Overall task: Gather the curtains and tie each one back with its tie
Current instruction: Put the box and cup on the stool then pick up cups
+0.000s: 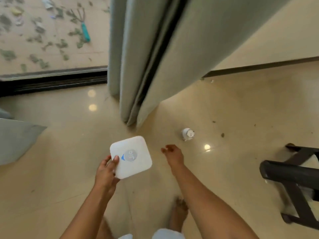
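Note:
A pale green curtain [155, 54] hangs in loose folds down to the floor ahead of me, beside the sliding door. Part of a second pale green curtain [15, 140] shows at the left edge. My left hand [106, 171] grips a flat white square device [132, 156] by its near corner, thumb on top, below the curtain's hem. My right hand [172, 154] reaches forward with relaxed fingers and holds nothing, a short way from the curtain's bottom. No tie is visible.
A small white round object [187, 134] lies on the glossy beige floor right of the curtain. A dark chair [293, 183] stands at the right edge. The black door track [51, 83] runs along the left; beyond it lie leaves and a teal-handled hand rake [84, 28].

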